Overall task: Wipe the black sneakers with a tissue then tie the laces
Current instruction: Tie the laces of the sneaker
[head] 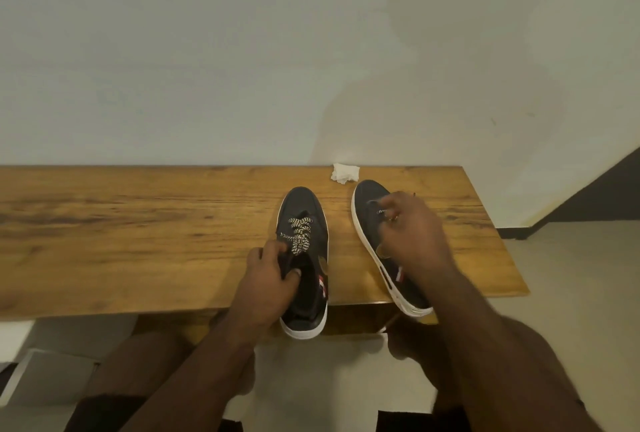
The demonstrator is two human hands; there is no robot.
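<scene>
A pair of black sneakers sits toes-to-the-wall on a wooden bench [138, 223], their heels overhanging the near edge. The left hand [266, 279] has its grip clamped on the collar of the left sneaker [306, 203], thumb inside the opening, steadying it; that shoe's black-and-white zigzag laces [298, 232] lie loosely crossed and appear untied. To the right, the right hand [412, 227] reaches over the right sneaker [367, 194], its fingertips [388, 204] pinched together at the lace area, though what exactly they hold is blurred. A crumpled tissue [344, 173] lies discarded at the back of the bench, just beyond the right shoe's toe, touching neither hand. Wiping looks finished, with lacing now under way; the next move likely calls for both hands on one shoe, gathering both lace ends and drawing them snug before knotting.
</scene>
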